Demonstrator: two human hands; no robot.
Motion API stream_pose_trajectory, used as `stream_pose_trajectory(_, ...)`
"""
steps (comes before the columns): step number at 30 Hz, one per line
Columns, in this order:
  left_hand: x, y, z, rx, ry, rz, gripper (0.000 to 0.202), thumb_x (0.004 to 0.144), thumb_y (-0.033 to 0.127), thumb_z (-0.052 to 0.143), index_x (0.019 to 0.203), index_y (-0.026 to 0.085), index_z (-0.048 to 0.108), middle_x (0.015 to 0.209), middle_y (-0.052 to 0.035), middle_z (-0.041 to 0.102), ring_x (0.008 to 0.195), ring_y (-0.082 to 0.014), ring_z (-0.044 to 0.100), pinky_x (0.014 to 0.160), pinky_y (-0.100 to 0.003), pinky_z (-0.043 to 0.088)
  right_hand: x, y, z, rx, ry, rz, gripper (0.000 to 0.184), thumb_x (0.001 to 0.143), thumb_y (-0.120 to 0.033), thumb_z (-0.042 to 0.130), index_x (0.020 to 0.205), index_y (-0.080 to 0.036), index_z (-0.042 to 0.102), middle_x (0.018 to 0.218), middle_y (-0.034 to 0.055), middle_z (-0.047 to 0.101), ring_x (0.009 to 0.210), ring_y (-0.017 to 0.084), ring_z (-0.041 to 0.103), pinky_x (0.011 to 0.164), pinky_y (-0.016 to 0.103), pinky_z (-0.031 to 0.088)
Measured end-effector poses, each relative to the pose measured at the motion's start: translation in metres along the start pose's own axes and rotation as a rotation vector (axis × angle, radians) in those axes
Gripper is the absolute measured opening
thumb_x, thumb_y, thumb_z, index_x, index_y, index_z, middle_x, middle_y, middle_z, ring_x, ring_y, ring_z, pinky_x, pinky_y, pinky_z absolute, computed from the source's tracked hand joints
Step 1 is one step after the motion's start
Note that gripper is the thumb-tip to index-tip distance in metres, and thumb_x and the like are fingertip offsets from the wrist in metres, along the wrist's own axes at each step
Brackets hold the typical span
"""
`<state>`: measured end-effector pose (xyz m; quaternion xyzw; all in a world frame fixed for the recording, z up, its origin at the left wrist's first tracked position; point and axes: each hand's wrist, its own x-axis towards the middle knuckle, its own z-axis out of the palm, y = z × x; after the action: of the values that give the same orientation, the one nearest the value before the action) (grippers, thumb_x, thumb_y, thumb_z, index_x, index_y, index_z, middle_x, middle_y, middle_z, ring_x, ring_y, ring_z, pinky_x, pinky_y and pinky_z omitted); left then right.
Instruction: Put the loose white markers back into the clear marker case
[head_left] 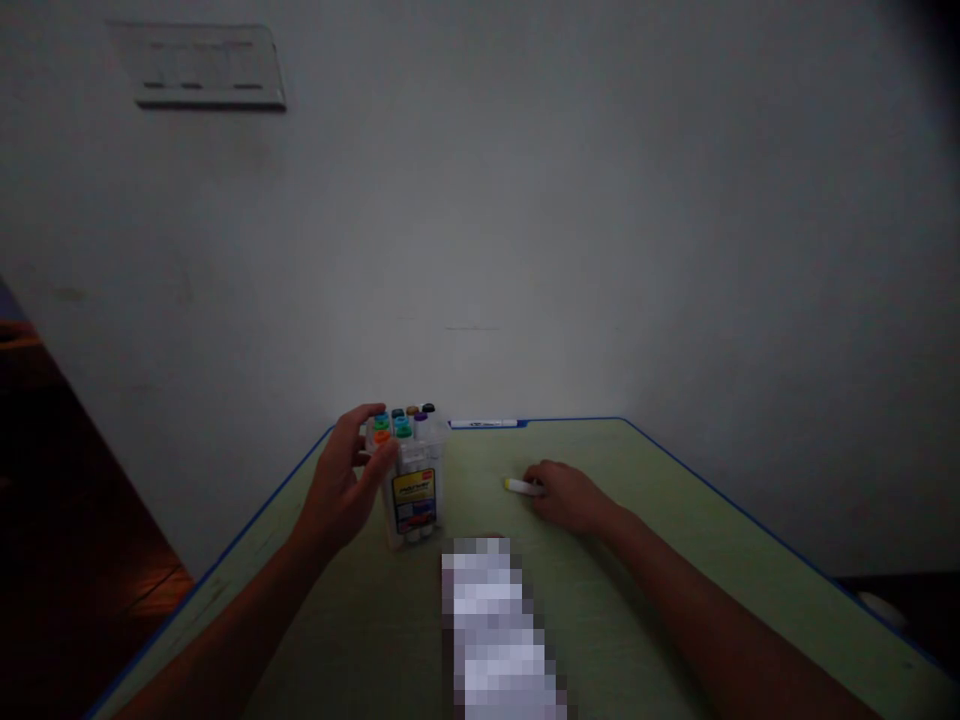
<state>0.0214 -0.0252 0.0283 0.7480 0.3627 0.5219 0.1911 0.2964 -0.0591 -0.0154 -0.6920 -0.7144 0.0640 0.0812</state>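
Observation:
A clear plastic case (441,490) of markers stands upright on the table, a yellow and dark label on its front. Several coloured caps show at its top, among them orange, green, blue, purple and black. My left hand (343,490) is wrapped round the case's left side, thumb at the front and fingers toward the back. To the right of the case, my right hand (568,498) grips a white marker with a yellow end (521,487), held low over the table and pointing left. Whether that marker touches the tabletop I cannot tell.
The pale green table (360,620) has a blue edge and meets a grey wall (525,220). A white and blue marker (484,424) lies along the far edge. A blurred-out oblong object (499,630) lies at the near middle. A switch plate (202,65) is on the wall.

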Motion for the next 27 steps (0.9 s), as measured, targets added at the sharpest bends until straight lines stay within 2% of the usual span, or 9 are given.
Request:
stream_pose_trajectory(14,0.0002,0.0053,-0.0001,0.066,0.019,-0.001,0.052,0.082,0.052,0.045,0.118,0.015,0.047,0.11,-0.0119,0.057,0.083,-0.0216,0.059,0.068,-0.035,0.051,0.0011,0.0008,0.0015,0.006,-0.007,0.003,0.032,0.072,-0.014,0.05,0.1,-0.013,0.064,0.099,0.0119,0.063,0.088,0.021,0.056,0.071,0.027,0.034)
stream_pose_trajectory(27,-0.0004,-0.0019,0.0003,-0.032,-0.025,-0.033,0.053,0.083,0.051,0.047,0.121,0.015,0.044,0.105,-0.0119,0.059,0.083,-0.0218,0.06,0.069,-0.034,0.05,0.0006,0.0018,0.0024,0.003,0.014,-0.002,0.03,0.073,-0.015,0.048,0.099,-0.014,0.064,0.098,0.0115,0.063,0.088,0.021,0.057,0.07,0.027,0.034)
